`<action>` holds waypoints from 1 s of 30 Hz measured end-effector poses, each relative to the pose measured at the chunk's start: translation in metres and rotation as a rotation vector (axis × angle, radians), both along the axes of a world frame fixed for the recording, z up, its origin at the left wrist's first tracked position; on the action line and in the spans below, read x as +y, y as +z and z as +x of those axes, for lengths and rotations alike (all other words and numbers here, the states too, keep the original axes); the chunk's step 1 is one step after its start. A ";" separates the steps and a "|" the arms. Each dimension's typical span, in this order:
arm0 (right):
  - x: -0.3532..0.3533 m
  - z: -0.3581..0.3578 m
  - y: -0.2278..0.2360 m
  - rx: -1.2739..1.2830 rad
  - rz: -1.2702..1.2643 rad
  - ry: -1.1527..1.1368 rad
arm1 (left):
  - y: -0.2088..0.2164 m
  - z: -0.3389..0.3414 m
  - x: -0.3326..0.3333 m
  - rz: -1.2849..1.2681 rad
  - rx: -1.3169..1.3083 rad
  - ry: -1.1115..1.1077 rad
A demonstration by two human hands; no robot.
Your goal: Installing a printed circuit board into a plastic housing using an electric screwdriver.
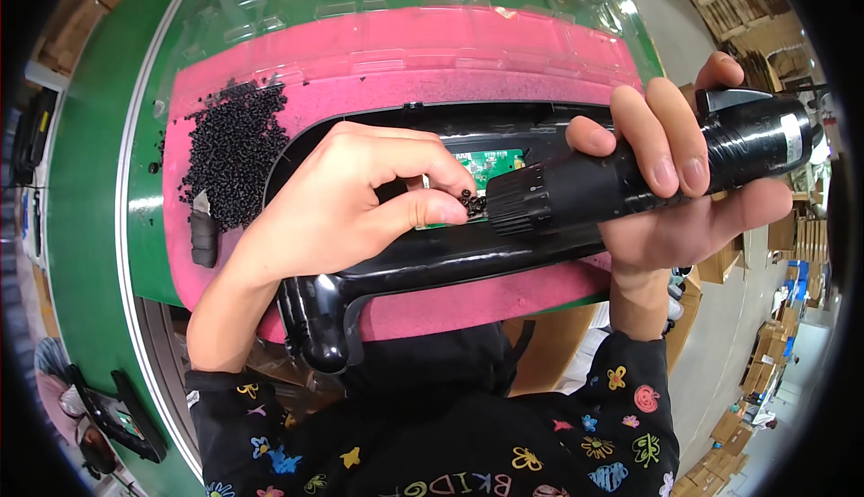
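Observation:
My right hand [661,150] is wrapped round a black electric screwdriver [576,193], held tilted with its ribbed nose pointing left. My left hand [346,195] pinches several small black screws [470,202] between thumb and forefinger, right at the screwdriver's tip. The bit itself is hidden there. Under both hands lies a long black plastic housing [531,119], with a rounded stub at its lower left. Inside it a green circuit board [493,164] shows partly between my hands.
A heap of small black screws [232,155] covers the left of the pink mat [405,321]. Beside it lies a dark grey wrapped stick-like tool [204,238]. A clear plastic compartment tray [405,2] stands at the back. Another black housing [117,411] sits at the lower left.

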State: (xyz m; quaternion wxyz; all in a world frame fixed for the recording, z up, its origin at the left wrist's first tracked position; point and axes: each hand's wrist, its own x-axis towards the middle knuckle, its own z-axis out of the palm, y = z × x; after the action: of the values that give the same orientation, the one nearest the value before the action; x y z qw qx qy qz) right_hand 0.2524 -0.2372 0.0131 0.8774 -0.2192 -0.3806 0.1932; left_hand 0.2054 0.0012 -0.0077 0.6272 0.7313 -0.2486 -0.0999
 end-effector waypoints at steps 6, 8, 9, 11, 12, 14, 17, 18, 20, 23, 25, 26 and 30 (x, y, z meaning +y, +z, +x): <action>0.002 -0.003 -0.002 -0.054 -0.035 -0.088 | -0.002 -0.003 -0.007 0.195 -0.441 0.303; 0.002 -0.004 -0.002 -0.050 -0.023 -0.150 | -0.002 -0.004 -0.007 0.182 -0.438 0.325; 0.000 -0.004 0.000 -0.095 -0.030 -0.157 | -0.002 -0.004 -0.007 0.184 -0.446 0.370; -0.009 0.000 0.006 -0.191 -0.075 -0.149 | -0.001 -0.003 -0.003 0.201 -0.452 0.441; -0.011 -0.001 0.006 -0.199 -0.087 -0.205 | -0.004 -0.001 0.000 0.170 -0.452 0.449; -0.013 -0.003 0.006 -0.194 -0.066 -0.275 | -0.008 0.001 -0.003 0.148 -0.397 0.353; -0.011 -0.007 0.011 -0.197 -0.097 -0.242 | -0.006 -0.006 -0.005 0.214 -0.331 0.253; -0.011 -0.008 0.013 -0.197 -0.100 -0.244 | -0.006 -0.006 -0.006 0.221 -0.317 0.241; -0.008 -0.009 0.015 -0.213 -0.098 -0.187 | -0.006 -0.005 -0.005 0.194 -0.297 0.254; -0.007 -0.009 0.012 -0.227 -0.094 -0.188 | -0.005 -0.005 -0.006 0.162 -0.266 0.269; -0.007 -0.010 0.014 -0.229 -0.110 -0.188 | -0.004 -0.005 -0.007 0.156 -0.249 0.271; -0.007 -0.011 0.015 -0.217 -0.133 -0.201 | -0.004 -0.004 -0.007 0.161 -0.276 0.256; -0.006 -0.015 0.016 -0.199 -0.158 -0.220 | -0.006 -0.003 -0.006 0.165 -0.286 0.182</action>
State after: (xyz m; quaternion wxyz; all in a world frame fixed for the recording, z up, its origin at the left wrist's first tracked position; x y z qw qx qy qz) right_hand 0.2372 -0.2430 0.0291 0.8311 -0.3462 -0.4230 0.1025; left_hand 0.2023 -0.0050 -0.0132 0.5299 0.8064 -0.2592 0.0422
